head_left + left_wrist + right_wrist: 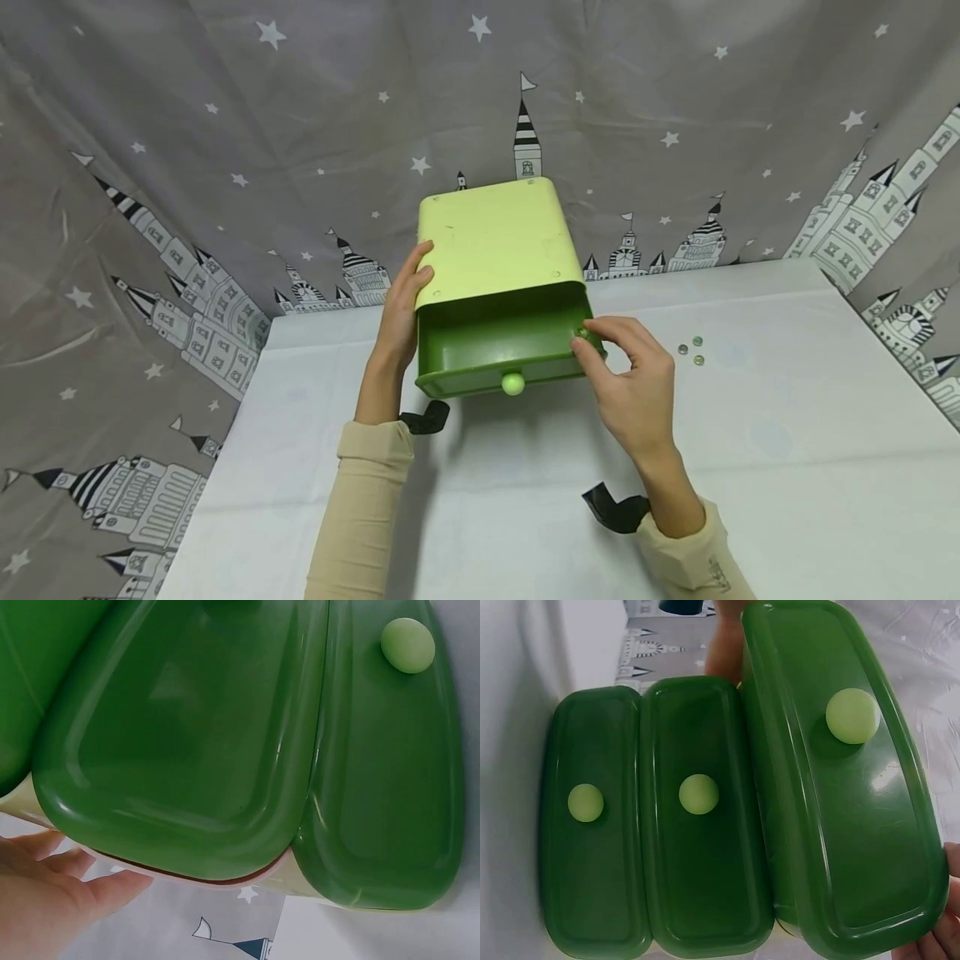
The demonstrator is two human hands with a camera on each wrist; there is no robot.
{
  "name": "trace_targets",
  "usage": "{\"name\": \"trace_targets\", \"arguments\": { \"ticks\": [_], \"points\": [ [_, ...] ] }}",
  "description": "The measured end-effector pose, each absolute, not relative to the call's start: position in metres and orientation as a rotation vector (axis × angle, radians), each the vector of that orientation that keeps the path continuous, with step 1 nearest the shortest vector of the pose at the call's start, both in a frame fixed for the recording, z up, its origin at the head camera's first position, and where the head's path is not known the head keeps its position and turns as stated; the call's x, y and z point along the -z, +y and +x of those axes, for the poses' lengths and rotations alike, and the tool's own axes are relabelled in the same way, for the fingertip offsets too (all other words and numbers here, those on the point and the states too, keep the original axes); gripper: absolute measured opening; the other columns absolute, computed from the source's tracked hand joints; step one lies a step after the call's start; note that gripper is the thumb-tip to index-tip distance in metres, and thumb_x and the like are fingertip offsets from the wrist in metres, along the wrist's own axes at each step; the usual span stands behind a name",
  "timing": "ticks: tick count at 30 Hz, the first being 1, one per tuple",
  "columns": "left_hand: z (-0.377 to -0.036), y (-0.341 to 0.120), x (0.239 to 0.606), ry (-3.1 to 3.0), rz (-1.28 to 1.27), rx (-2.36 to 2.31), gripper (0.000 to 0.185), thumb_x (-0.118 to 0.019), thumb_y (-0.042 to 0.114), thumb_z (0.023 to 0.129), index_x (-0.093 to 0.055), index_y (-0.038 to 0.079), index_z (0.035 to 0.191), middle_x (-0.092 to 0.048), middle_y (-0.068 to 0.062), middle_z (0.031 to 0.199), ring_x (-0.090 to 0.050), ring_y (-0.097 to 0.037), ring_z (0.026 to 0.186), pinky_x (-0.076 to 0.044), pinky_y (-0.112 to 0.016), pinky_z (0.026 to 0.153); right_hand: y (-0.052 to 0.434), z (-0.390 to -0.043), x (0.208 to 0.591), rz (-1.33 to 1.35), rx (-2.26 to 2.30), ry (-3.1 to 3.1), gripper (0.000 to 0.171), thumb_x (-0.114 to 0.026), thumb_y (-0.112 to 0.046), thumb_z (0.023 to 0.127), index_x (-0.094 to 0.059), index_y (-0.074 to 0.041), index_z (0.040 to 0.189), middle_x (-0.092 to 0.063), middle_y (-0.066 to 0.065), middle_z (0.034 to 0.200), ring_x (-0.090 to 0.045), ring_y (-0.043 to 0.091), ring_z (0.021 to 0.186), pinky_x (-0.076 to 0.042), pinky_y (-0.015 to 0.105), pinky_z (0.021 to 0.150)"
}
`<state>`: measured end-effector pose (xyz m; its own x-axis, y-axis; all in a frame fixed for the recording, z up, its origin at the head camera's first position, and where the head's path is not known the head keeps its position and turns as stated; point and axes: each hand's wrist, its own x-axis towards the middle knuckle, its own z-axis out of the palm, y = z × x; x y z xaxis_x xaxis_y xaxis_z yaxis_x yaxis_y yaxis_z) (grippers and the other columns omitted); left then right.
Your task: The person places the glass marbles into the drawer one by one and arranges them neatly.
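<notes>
A light green drawer cabinet (495, 242) stands at the back of the white table (750, 467). Its top dark green drawer (487, 342) is pulled out, with a pale round knob (513, 383) on the front. My left hand (405, 308) rests flat against the cabinet's left side, fingers nearly straight (52, 892). My right hand (583, 337) pinches a small glass bead (581, 332) at the drawer's right rim. The right wrist view shows the open drawer front (855, 787) standing out past two closed lower drawers (701, 817).
Three small glass beads (692, 348) lie on the table to the right of the cabinet. A grey cloth (150, 167) printed with stars and castles hangs behind and on both sides. Black wrist straps (615, 510) dangle over the table.
</notes>
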<state>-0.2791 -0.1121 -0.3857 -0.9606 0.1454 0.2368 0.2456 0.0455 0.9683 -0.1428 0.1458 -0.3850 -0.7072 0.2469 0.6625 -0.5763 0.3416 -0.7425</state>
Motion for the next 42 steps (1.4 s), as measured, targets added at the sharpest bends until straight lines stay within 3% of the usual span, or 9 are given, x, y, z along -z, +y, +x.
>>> {"name": "trace_targets", "arguments": {
  "ticks": [31,36,42],
  "points": [
    [-0.278,-0.111,0.385,-2.209,-0.406,2.078,0.053,-0.043,0.029,0.103,-0.038,0.015,0.153,-0.027,0.005,0.159,-0.016,-0.010,0.145,-0.011,-0.043,0.116,0.149,-0.143,0.385,0.296,-1.467,-1.906,0.019,-0.075,0.007,0.082,-0.073,0.008,0.101,-0.069,0.017,0.099,-0.064,0.027,0.092,-0.048,0.023,0.085],
    [-0.278,-0.112,0.386,-2.214,-0.402,2.073,0.053,-0.043,0.030,0.103,-0.038,0.017,0.153,-0.027,0.006,0.159,-0.016,-0.009,0.145,-0.011,-0.043,0.116,0.162,-0.147,0.383,0.280,-1.546,-1.848,0.020,-0.073,0.010,0.083,-0.071,0.011,0.102,-0.068,0.019,0.100,-0.063,0.020,0.096,-0.049,0.024,0.090],
    [-0.279,-0.112,0.387,-2.212,-0.407,2.074,0.052,-0.043,0.030,0.103,-0.038,0.017,0.153,-0.027,0.007,0.159,-0.015,-0.008,0.145,-0.010,-0.044,0.116,0.188,-0.153,0.384,0.165,-1.601,-1.766,0.019,-0.071,0.013,0.083,-0.071,0.012,0.102,-0.066,0.021,0.098,-0.064,0.019,0.093,-0.050,0.024,0.087]
  ]
}}
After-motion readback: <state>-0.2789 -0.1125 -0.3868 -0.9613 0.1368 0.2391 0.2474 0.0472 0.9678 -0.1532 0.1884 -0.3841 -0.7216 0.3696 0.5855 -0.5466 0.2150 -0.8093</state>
